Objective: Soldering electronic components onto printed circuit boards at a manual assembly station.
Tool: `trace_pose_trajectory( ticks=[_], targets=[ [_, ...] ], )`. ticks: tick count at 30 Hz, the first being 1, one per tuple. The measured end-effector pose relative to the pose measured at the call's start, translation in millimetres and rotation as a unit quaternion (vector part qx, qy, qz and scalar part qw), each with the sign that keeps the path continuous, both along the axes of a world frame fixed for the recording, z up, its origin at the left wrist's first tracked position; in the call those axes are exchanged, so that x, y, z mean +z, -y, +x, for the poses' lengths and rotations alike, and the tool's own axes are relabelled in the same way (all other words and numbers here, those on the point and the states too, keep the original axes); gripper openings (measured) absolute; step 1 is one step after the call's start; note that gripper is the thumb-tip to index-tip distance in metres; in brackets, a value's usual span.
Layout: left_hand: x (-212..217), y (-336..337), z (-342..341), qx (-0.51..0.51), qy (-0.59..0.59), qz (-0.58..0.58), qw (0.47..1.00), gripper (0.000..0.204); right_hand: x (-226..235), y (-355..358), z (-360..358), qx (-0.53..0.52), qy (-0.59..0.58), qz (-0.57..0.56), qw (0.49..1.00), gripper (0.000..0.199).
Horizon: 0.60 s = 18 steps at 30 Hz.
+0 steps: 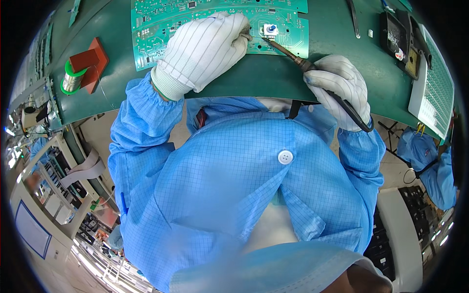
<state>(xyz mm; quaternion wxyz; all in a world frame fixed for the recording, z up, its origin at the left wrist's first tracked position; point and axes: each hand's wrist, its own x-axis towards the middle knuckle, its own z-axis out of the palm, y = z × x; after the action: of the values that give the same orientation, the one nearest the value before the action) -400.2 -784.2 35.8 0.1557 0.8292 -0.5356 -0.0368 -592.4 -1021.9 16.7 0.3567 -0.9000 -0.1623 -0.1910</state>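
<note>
while the person in a blue checked coat [234, 190] leans over the green bench [254, 73], a green circuit board [161, 29] lies flat at its far edge. the left hand [205, 49], in a white striped glove, rests curled on the board, fingertips pinched beside a small white component with a blue knob [270, 30]; what they grip cannot be told. the right hand [342, 88] is closed around a soldering iron [293, 56], its tip at that component. a solder spool [72, 80] on a red block [93, 61] stands well apart, left.
</note>
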Motion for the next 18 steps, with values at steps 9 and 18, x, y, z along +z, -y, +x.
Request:
trace_pose_trajectory(
  ticks=[9,18],
  targets=[
    [1.2,0.5,-3.1,-0.008,0.022,0.015,1.0,0.017,0.2,0.2,-1.2,-0.001,-0.008,-0.01,1.0,0.031],
    [2.2,2.7,-6.9,-0.013,0.045,0.011,0.999,0.017,0.1,-1.5,-0.2,-0.006,0.001,-0.007,1.0,0.031]
  ],
)
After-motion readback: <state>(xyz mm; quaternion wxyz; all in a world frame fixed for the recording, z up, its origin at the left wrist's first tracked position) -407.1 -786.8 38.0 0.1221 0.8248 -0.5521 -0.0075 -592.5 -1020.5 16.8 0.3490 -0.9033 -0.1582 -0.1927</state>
